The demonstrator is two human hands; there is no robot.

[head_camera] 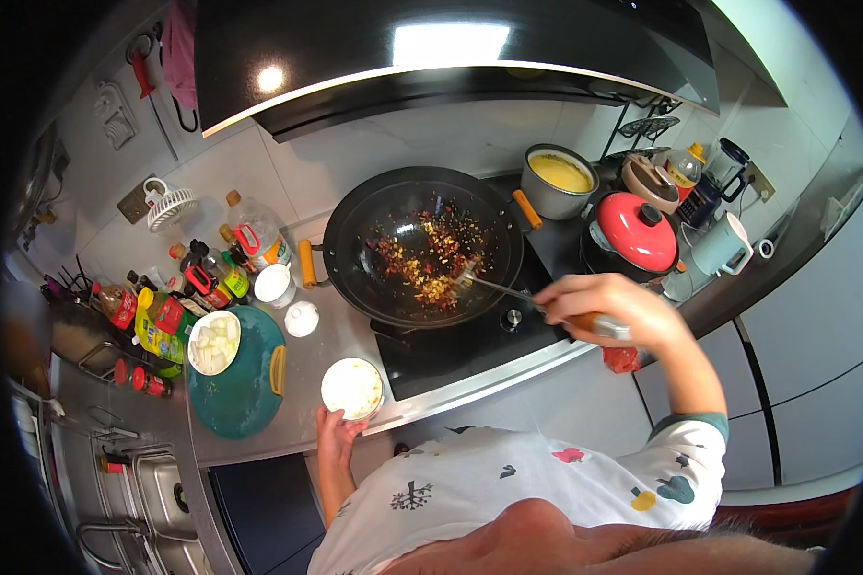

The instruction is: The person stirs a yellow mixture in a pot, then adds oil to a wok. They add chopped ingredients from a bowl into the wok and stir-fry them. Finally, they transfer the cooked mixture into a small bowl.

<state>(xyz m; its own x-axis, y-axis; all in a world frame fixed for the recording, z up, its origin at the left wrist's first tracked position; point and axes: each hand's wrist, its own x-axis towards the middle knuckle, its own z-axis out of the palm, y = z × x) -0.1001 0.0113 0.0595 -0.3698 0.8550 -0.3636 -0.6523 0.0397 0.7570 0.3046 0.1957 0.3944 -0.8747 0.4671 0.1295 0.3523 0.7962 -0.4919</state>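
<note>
My right hand grips the wooden handle of a metal spatula. The spatula's blade rests among chopped yellow and dark red bits in a large black wok on the cooktop. My left hand holds a small white bowl by its near rim, over the counter's front edge. A few food bits cling to the bowl's inside. Left of it lies a round green cutting board, bearing a white dish of pale cut pieces.
A pot of yellow liquid and a pot with a red lid stand right of the wok. Bottles and a white container crowd the left counter. The range hood overhangs the back; a sink is lower left.
</note>
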